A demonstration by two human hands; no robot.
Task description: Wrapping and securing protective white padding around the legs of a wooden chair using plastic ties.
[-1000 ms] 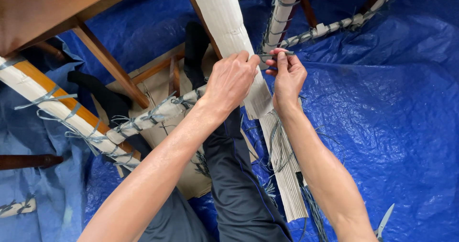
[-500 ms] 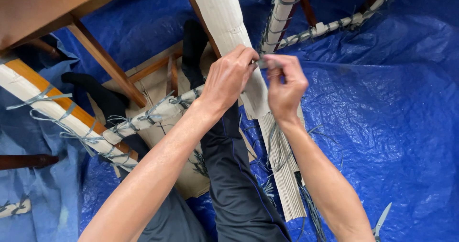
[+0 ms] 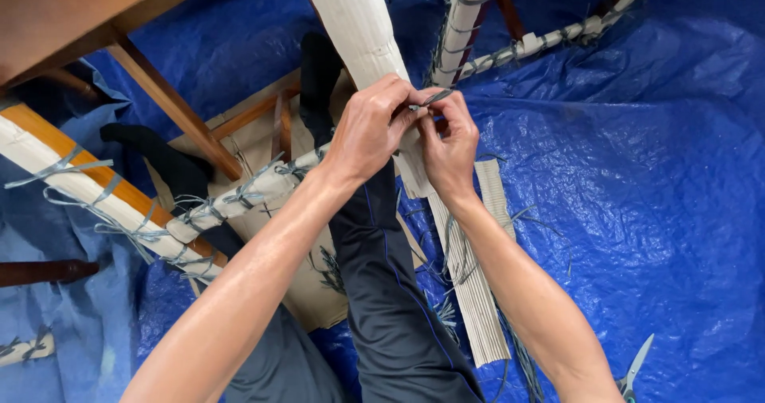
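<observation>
Grey strap (image 3: 434,98) is sitting against the cardboard-wrapped leg (image 3: 358,29), both hands pinching it: left hand (image 3: 370,128) and right hand (image 3: 448,144) closing on its ends. Risk: strap slipping from the fingertips, letting the cardboard loosen. Scissors (image 3: 633,371) are lying on the blue tarp (image 3: 637,172).

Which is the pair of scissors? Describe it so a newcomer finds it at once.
Start from the blue tarp covering the floor and follow the person's right forearm to the picture's bottom edge. Just right of it lie the scissors, pale metal blades pointing up, the only shiny tool among loose grey strings.
</observation>
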